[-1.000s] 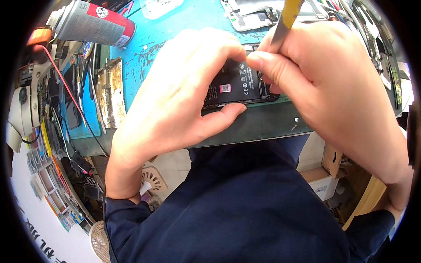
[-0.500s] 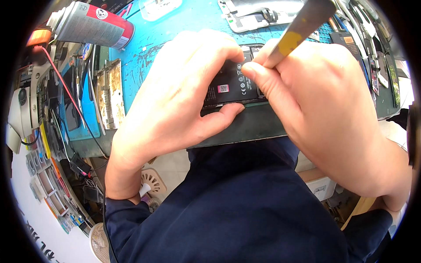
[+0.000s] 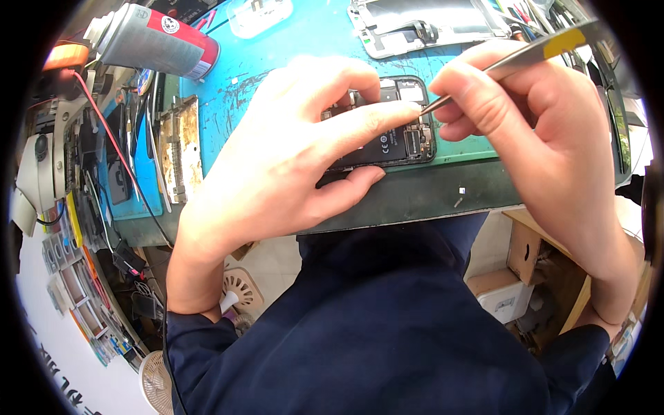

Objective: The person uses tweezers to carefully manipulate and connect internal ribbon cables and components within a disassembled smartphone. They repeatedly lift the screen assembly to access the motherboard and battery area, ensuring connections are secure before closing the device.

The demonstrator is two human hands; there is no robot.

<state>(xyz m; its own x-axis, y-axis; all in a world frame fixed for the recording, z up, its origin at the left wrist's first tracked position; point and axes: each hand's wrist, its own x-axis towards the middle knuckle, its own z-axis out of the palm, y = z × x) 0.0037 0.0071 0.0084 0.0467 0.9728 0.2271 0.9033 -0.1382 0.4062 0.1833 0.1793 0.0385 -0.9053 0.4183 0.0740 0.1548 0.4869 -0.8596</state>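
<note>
An opened phone (image 3: 419,146) lies flat with its black battery and inner parts showing. My left hand (image 3: 290,138) covers its left part, with the thumb along the near edge and bent fingers at the far side. Its index finger stretches over the phone toward the right end. My right hand (image 3: 512,104) is closed around metal tweezers (image 3: 508,63) with a yellow patch. The tip comes down beside my left index fingertip, over the phone's right end; whether it touches a part, I cannot tell.
A detached phone screen (image 3: 432,28) lies beyond the phone on the blue mat (image 3: 235,97). A spray can (image 3: 155,41) and a metal fixture (image 3: 181,149) are at the left. Small bits (image 3: 461,190) sit near the bench's front edge. Tools crowd the right side.
My right hand has drawn back to the right, and the tweezers now slant lower. The left index finger has stretched out over the phone, whose right end is now uncovered.
</note>
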